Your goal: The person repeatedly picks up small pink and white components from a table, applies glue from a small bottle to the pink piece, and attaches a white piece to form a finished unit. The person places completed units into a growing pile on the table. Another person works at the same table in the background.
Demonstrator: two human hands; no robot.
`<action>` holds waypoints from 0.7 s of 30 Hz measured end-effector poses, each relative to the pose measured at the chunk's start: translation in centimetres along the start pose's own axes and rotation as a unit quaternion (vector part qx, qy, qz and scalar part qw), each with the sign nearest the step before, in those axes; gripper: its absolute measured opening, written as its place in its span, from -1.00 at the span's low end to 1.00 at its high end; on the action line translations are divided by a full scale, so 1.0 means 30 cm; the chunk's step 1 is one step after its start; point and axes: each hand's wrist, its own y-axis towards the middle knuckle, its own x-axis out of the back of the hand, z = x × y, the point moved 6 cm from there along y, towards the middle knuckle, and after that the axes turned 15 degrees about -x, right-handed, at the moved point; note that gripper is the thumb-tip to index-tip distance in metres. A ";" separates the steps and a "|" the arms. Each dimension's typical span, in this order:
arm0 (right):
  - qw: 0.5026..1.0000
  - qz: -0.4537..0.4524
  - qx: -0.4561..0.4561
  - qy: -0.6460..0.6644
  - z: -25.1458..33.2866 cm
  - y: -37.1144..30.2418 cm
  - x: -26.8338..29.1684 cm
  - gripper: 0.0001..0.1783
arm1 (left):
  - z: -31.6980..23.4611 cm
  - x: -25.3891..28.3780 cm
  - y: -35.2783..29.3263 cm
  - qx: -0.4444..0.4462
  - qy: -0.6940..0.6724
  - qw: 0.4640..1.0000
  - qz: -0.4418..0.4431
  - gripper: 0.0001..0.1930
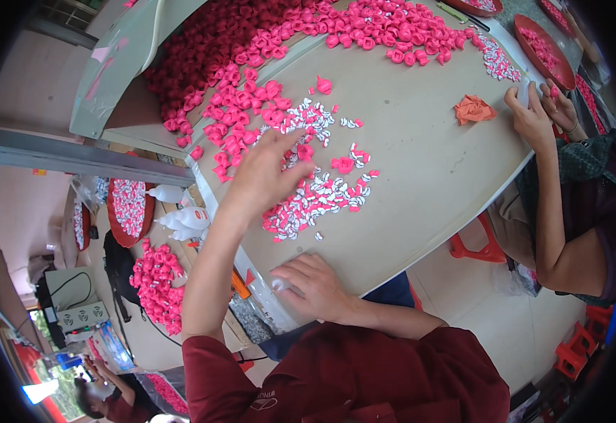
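Over the table, my left hand [269,173] reaches among the small parts with thumb and fingers apart. A pink moulded piece [305,151] lies between its fingertips; I see no firm grip on it. Around it are small white pieces with dark curved marks and pink backs [311,201]. Close to the table's near edge, my right hand [311,283] is closed around a white object, likely a squeeze bottle, of which only the pale tip [279,284] shows. A lone pink rose-like piece [343,165] sits right of my left hand.
A large heap of pink pieces [251,28] fills the far side, below a pale hood [114,77]. White squeeze bottles [184,220] and an orange-handled tool [240,285] lie at left. Crumpled orange paper [473,109] is on the table [399,183]. A co-worker's hands [540,116] work at right.
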 end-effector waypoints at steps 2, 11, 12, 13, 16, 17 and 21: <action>1.000 0.001 0.003 -0.001 0.002 0.003 -0.003 -0.64 | 0.002 -0.047 -0.018 0.019 -0.004 1.000 0.000 -0.56; 1.000 0.009 -0.013 -0.007 0.005 0.003 -0.004 -0.66 | 0.000 -0.077 0.002 -0.006 -0.006 1.000 0.015 -0.61; 1.000 0.006 -0.010 -0.005 0.005 0.004 -0.005 -0.65 | -0.003 -0.075 0.005 0.015 -0.018 0.999 0.025 -0.61; 1.000 0.004 -0.007 -0.004 0.004 0.005 -0.006 -0.64 | -0.012 -0.066 0.009 0.035 -0.029 0.998 0.036 -0.62; 1.000 0.004 -0.010 -0.003 0.005 0.002 -0.010 -0.62 | 0.010 -0.075 0.004 0.047 -0.043 0.998 0.030 -0.63; 1.000 0.003 -0.011 -0.003 0.005 0.004 -0.010 -0.62 | 0.018 -0.074 0.005 0.042 -0.043 0.998 0.021 -0.64; 1.000 0.005 -0.008 -0.014 0.005 0.006 -0.010 -0.65 | 0.043 -0.036 0.005 0.034 -0.015 0.999 -0.034 -0.66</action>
